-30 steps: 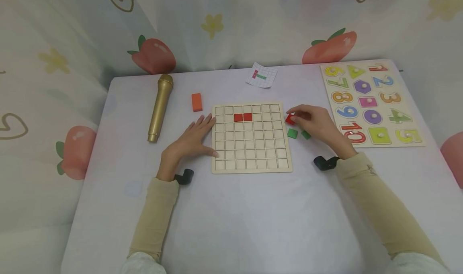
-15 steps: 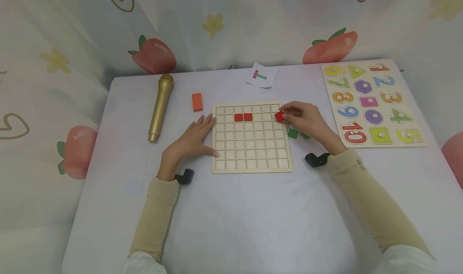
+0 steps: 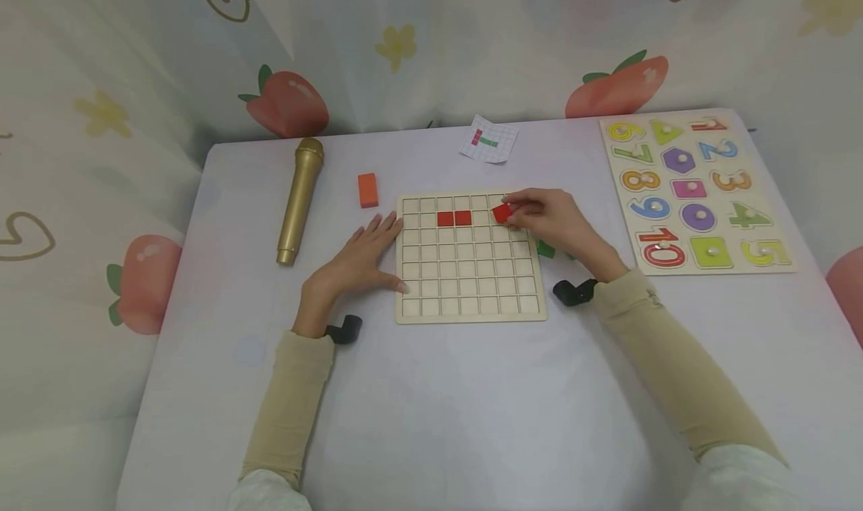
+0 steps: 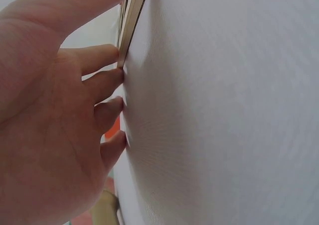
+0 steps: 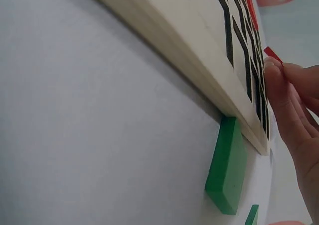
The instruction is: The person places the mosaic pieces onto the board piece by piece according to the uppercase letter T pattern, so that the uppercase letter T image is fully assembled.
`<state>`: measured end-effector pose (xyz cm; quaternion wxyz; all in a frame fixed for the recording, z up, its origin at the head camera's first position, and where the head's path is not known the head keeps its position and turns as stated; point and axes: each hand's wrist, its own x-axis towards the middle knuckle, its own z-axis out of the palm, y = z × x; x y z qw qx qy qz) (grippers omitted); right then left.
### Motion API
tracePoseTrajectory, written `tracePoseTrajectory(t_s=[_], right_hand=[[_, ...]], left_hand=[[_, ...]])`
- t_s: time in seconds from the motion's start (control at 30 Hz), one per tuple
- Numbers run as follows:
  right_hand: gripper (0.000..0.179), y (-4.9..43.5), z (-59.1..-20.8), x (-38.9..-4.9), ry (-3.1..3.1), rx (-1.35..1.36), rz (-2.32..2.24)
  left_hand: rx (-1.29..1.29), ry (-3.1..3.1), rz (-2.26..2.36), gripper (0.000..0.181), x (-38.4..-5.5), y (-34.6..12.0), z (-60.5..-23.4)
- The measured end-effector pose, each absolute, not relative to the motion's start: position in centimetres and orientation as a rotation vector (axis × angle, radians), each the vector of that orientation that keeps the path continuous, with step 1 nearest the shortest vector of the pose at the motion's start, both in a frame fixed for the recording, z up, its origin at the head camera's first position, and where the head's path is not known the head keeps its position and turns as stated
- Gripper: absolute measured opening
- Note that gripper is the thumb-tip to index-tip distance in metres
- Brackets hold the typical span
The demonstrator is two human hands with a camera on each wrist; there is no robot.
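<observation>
A wooden grid board (image 3: 470, 310) lies mid-table, with two red square tiles (image 3: 454, 218) side by side in its second row from the back. Between thumb and fingers my right hand (image 3: 554, 219) pinches a third red tile (image 3: 502, 213), tilted over the board's back right part; the right wrist view shows this red tile (image 5: 272, 54) at the fingertips. My left hand (image 3: 356, 262) lies spread at the board's left edge, thumb and fingertips touching it. Beside the right edge, partly hidden under my right hand, is a green tile (image 3: 545, 249); in the right wrist view this green tile (image 5: 227, 168) touches the board's side.
A gold microphone (image 3: 300, 200) and an orange block (image 3: 367, 190) lie to the left. Behind the board is a paper card (image 3: 488, 139) with a coloured grid pattern. At the right lies a number and shape puzzle board (image 3: 697, 196). Another green tile (image 5: 252, 215) shows in the right wrist view.
My right hand has lifted the red tile from the right of the board and carried it left over the board's back right cells. The left hand has stayed in place.
</observation>
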<state>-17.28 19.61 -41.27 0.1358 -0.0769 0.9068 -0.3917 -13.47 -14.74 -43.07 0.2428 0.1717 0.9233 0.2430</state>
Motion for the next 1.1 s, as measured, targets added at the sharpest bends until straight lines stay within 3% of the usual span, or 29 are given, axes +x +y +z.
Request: tracePoseTrajectory(t_s=[1.1], right_hand=[[0.034, 16.6, -41.6, -18.7, 2.636, -0.337, -0.973]], left_hand=[[0.486, 2.522, 0.644, 0.12, -13.4, -14.7, -42.7]])
